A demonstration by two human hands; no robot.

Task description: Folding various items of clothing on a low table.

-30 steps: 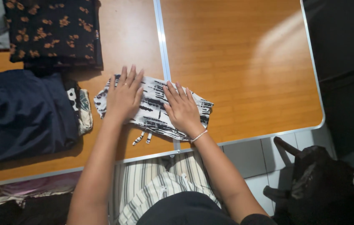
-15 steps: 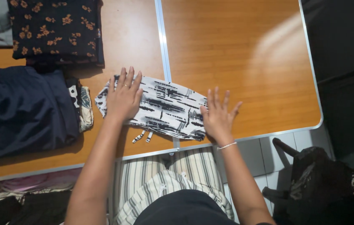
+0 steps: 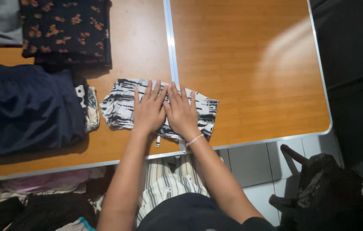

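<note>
A folded white cloth with black streaks (image 3: 119, 107) lies near the front edge of the wooden table (image 3: 249, 64). My left hand (image 3: 149, 110) and my right hand (image 3: 181, 112) rest flat on its middle, side by side, fingers spread and pointing away from me. Neither hand grips anything. A thin bracelet circles my right wrist. A small strap of the cloth sticks out below my left hand.
A folded navy garment (image 3: 23, 107) lies at the left, with a small patterned cloth (image 3: 88, 105) beside it. A black garment with orange flowers (image 3: 64, 28) sits at the back left. A metal seam (image 3: 172, 42) divides the table. A dark chair (image 3: 331, 184) stands at lower right.
My left hand slid right to the cloth's middle. My right hand went out to the cloth's right end, then came back beside the left hand. The cloth now looks narrower.
</note>
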